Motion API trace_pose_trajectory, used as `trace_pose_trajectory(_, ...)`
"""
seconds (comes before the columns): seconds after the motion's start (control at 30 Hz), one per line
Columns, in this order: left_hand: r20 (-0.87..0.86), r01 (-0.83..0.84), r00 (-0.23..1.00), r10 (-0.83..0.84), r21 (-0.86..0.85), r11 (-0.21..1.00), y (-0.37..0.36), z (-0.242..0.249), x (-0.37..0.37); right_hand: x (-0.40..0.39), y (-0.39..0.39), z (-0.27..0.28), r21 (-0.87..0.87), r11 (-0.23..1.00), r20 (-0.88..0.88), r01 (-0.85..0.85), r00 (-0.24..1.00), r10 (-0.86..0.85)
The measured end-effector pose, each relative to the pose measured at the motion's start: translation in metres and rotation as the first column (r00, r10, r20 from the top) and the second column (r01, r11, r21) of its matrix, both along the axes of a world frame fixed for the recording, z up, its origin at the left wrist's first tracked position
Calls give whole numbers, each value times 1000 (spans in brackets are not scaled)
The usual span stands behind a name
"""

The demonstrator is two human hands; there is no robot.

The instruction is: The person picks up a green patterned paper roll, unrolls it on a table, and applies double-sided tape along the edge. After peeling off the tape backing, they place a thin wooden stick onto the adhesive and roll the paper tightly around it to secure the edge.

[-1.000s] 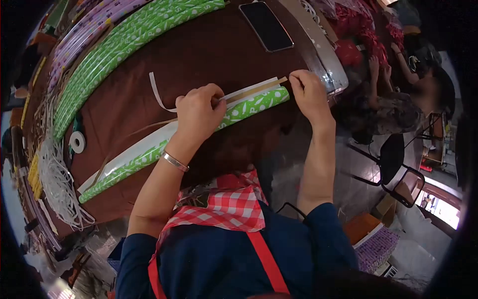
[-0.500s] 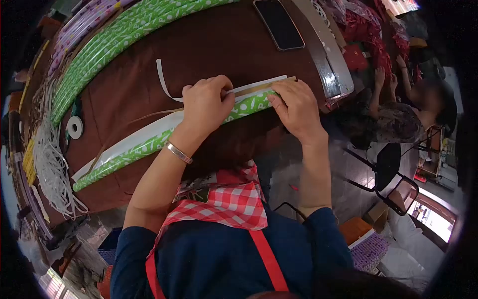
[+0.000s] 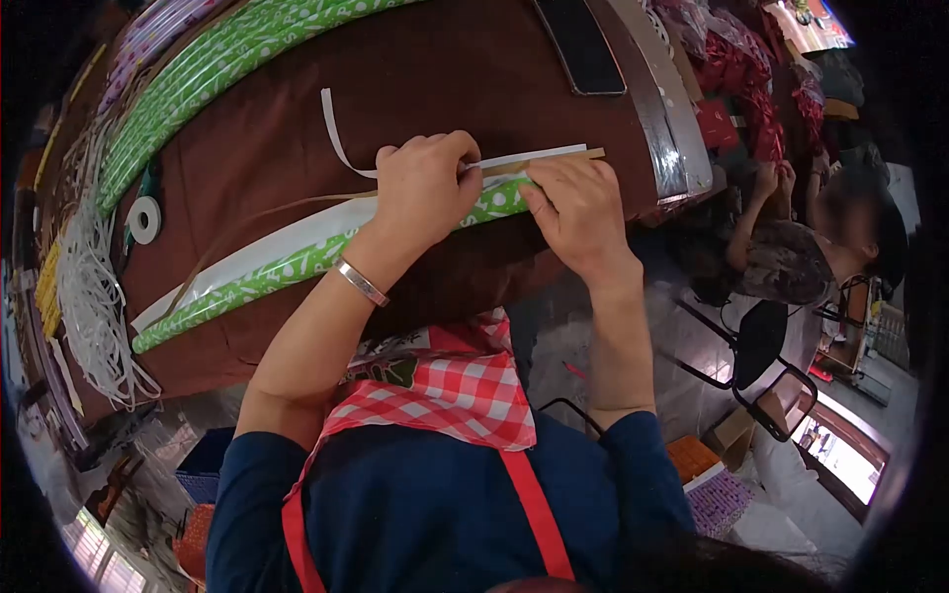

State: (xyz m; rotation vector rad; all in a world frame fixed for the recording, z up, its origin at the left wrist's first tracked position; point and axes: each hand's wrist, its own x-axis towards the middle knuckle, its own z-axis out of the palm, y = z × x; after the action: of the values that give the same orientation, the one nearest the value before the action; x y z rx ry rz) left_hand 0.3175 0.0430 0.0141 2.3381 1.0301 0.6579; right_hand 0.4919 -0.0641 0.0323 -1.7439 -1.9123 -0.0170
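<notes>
A long green patterned wrapping sheet (image 3: pixel 287 271), rolled along its near edge, lies across the brown cloth, its white inner side showing. My left hand (image 3: pixel 425 188), with a bracelet at the wrist, is closed on a white strip (image 3: pixel 534 156) near the middle of the roll; the strip's loose end curls up behind the hand. My right hand (image 3: pixel 576 210) has its fingers wrapped over the roll's right end. A thin brown strip (image 3: pixel 287 205) runs along the sheet, passes under my left hand and sticks out beyond the right end.
More green rolls (image 3: pixel 198 89) lie at the back left, with white cords (image 3: pixel 89 287) and a tape roll (image 3: pixel 144 219) nearby. A phone (image 3: pixel 581 44) rests at the back. At the right, a person (image 3: pixel 791 262) sits near a black chair (image 3: pixel 759 341).
The view has shifted a little. My left hand has moved slightly right along the strip, closer to my right hand, and less of the green sheet shows between them.
</notes>
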Motion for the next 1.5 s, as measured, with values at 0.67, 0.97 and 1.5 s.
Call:
trace_pose_trajectory(0.67,31,140,990,-141,12,990,0,18,-18,-25,6,-9,22,997,-19,-78,997,79)
trace_pose_trajectory(0.97,-22,44,999,-47,-98,994,6,20,-88,-24,6,-17,74,993,-50,-88,995,92)
trace_pose_trajectory(1.5,-205,52,976,-69,-86,995,18,35,-143,-22,8,-18,92,986,6,-136,991,136)
